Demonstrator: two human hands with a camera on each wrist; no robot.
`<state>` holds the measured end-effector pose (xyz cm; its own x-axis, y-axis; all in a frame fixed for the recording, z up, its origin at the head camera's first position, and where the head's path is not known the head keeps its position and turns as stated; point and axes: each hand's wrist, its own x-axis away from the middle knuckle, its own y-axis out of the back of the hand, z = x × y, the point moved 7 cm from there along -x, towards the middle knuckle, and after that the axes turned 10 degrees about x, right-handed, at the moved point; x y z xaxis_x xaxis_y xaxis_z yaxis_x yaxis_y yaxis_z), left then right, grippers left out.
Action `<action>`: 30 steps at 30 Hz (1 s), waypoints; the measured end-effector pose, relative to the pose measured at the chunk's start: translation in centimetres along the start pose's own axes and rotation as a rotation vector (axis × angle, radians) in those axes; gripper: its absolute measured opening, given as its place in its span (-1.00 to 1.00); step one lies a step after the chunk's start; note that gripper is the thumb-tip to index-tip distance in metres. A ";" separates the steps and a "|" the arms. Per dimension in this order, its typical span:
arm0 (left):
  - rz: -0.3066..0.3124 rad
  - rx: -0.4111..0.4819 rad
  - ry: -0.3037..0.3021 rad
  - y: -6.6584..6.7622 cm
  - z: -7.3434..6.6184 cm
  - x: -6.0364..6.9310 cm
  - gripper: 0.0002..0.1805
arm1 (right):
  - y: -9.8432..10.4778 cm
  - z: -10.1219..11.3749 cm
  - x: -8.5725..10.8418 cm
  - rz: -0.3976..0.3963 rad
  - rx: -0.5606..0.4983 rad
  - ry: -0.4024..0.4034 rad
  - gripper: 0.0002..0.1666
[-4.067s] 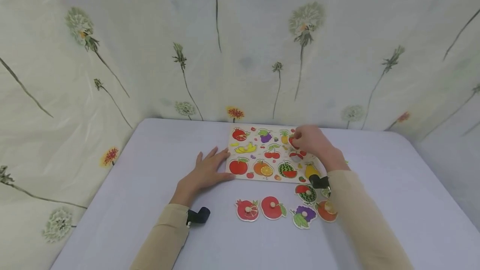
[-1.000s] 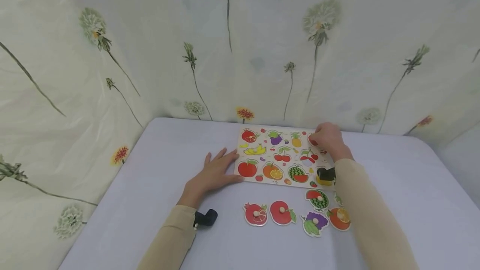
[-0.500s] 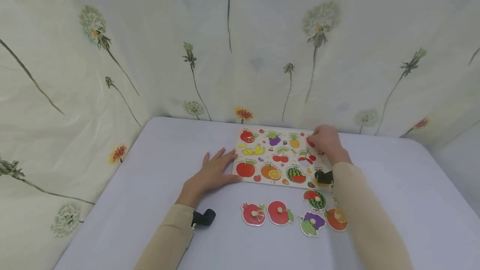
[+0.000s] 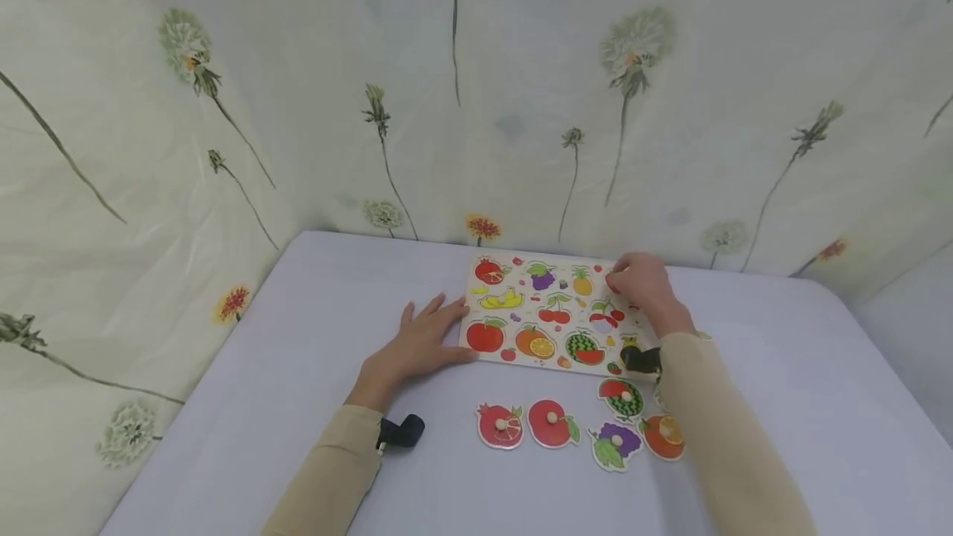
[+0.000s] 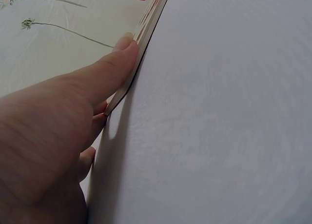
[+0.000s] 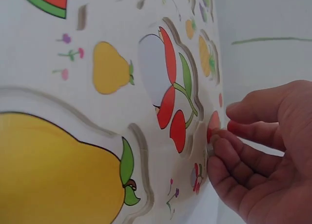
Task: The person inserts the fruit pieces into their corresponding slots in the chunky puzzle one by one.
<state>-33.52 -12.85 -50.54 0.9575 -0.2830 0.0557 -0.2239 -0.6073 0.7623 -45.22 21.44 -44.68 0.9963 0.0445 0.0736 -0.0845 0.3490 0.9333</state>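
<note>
A fruit puzzle board (image 4: 578, 322) lies flat at the back of the table. My left hand (image 4: 417, 344) rests at its left end, fingers spread, with the thumb (image 5: 109, 70) against the front edge. At the board's far right corner, the curled fingers of my right hand (image 4: 646, 286) pinch a red puzzle piece (image 4: 613, 280). The right wrist view shows this red piece (image 6: 213, 124) only in part, behind the fingertips, so its fruit cannot be told. Near it are a printed cherry recess (image 6: 165, 82) and a yellow fruit recess (image 6: 58, 160).
In front of the board lie knobbed pieces: a pomegranate (image 4: 491, 430), an apple (image 4: 545, 428), grapes (image 4: 629, 437), a watermelon (image 4: 633, 405) and an orange (image 4: 657, 442). Another is mostly hidden by the right sleeve (image 4: 725, 428). A flowered cloth (image 4: 514, 172) hangs behind the table.
Since the oldest frame, my right hand has shifted right along the board to its far corner with the red piece. Over the last second it stays there. The left hand keeps its place at the board.
</note>
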 end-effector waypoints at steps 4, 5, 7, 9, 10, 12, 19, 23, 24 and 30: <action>-0.003 0.007 0.002 0.1 -0.1 0.1 -0.04 | -0.1 0.4 0.0 -0.022 0.030 0.017 -0.63; -0.004 0.008 0.002 0.1 -0.1 0.1 -0.04 | -0.2 0.4 0.1 -0.022 0.033 0.018 -0.61; -0.004 0.004 0.001 0.1 -0.1 0.2 -0.04 | -0.3 0.5 0.2 -0.016 0.042 0.011 -0.61; 0.001 0.002 0.003 0.1 -0.2 0.2 -0.05 | -0.5 0.6 0.4 -0.002 0.043 0.001 -0.61; 0.003 0.001 0.004 0.1 -0.2 0.2 -0.05 | -0.6 0.6 0.5 0.004 0.042 0.001 -0.61; 0.005 -0.001 0.003 0.1 -0.3 0.3 -0.06 | -0.7 0.8 0.7 0.008 0.042 0.003 -0.61; 0.013 -0.003 0.002 0.2 -0.7 0.4 -0.06 | -1.4 1.5 1.3 0.032 0.018 0.039 -0.61; 0.016 0.007 0.004 0.3 -1.0 0.6 -0.07 | -1.7 2.4 1.5 0.003 0.049 0.093 -0.61; 0.017 0.009 0.006 0.4 -1.0 0.6 -0.06 | -1.8 2.6 1.7 -0.005 0.056 0.101 -0.62; 0.014 0.016 0.009 0.5 -1.1 0.8 -0.06 | -2.1 4.0 2.6 0.011 0.055 0.122 -0.66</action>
<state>-32.71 -12.57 -49.42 0.9557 -0.2853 0.0722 -0.2404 -0.6152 0.7508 -42.34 17.06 -45.07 0.9857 0.1628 0.0436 -0.0910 0.2964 0.9507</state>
